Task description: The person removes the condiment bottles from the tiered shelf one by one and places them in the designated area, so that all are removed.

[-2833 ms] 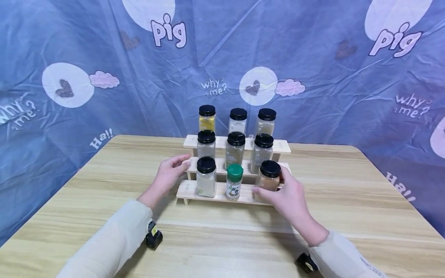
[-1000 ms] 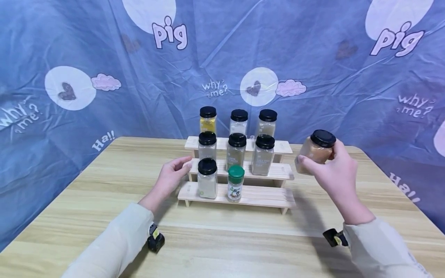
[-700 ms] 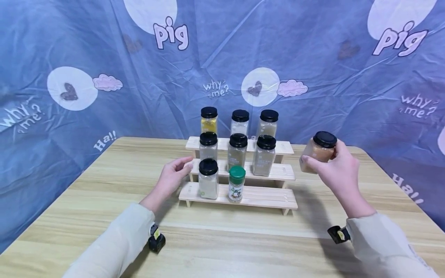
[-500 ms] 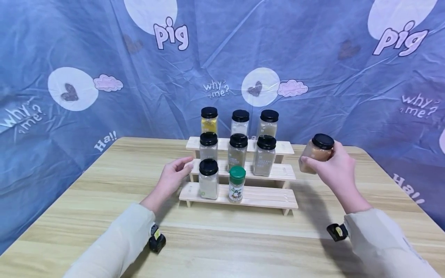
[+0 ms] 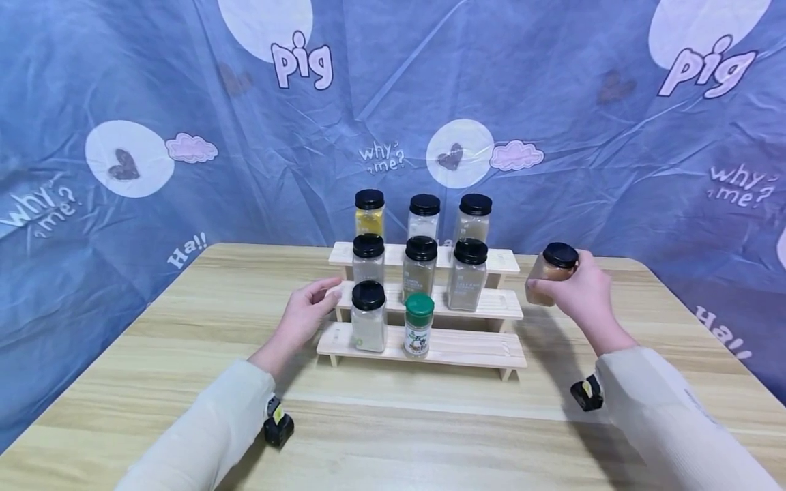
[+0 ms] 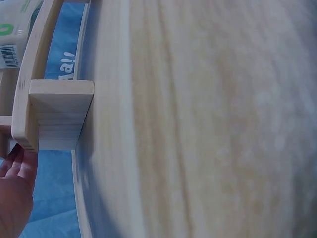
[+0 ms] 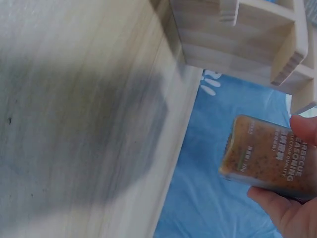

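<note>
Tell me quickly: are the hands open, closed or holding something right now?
Left hand: at the left end of the wooden rack; whether it grips cannot be told.
Right hand: holding the black-lidded seasoning jar.

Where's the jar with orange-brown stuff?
In the head view, the square, clear, black-lidded jar of orange-brown seasoning is in the right hand, right of the pale wooden tiered rack.

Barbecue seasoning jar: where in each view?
Head: barbecue seasoning jar right of centre, in the right grip.
Left wrist: not in it.
Right wrist: lower right, partly cut off.
Shared landmark: wooden rack, low centre in head, upper left in left wrist, upper right in right wrist.
</note>
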`<state>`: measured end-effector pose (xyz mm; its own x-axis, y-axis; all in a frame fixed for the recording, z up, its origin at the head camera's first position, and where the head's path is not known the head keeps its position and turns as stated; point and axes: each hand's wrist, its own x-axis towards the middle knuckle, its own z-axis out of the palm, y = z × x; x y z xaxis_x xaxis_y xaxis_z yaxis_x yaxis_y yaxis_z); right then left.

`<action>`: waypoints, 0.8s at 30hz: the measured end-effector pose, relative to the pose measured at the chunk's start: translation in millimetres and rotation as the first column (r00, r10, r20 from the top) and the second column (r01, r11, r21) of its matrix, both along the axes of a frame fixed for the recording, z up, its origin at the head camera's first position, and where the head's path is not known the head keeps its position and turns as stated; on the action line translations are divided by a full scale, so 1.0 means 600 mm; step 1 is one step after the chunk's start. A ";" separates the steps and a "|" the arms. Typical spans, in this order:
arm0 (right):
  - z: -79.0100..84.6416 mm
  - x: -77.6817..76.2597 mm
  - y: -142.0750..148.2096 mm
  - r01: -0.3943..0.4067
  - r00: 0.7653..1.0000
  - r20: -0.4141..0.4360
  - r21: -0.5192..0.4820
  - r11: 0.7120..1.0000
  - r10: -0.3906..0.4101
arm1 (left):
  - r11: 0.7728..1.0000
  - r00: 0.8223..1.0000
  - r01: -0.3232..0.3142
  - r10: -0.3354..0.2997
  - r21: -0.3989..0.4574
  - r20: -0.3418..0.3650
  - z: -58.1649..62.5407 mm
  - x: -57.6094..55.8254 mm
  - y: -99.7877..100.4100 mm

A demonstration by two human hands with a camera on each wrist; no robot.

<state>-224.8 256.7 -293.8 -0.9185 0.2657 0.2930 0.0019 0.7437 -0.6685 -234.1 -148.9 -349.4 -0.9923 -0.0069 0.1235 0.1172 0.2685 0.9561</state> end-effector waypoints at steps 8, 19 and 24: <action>-0.015 -0.018 0.009 -0.013 0.999 0.045 0.003 1.000 0.013 | 1.000 1.000 -0.003 0.002 0.024 0.010 0.000 0.001 0.001; -0.034 -0.030 0.017 -0.075 0.989 0.124 -0.049 0.996 0.081 | 0.998 1.000 0.013 -0.014 0.068 0.012 0.002 0.003 0.001; -0.044 -0.033 0.021 -0.085 0.985 0.148 -0.052 0.995 0.092 | 0.997 1.000 0.011 -0.012 0.079 0.016 0.001 0.003 0.003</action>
<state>-244.4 269.5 -320.3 -0.9716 0.1914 0.1392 0.0405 0.7140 -0.6989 -232.6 -147.3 -348.6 -0.9943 -0.0044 0.1062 0.1034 0.1912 0.9761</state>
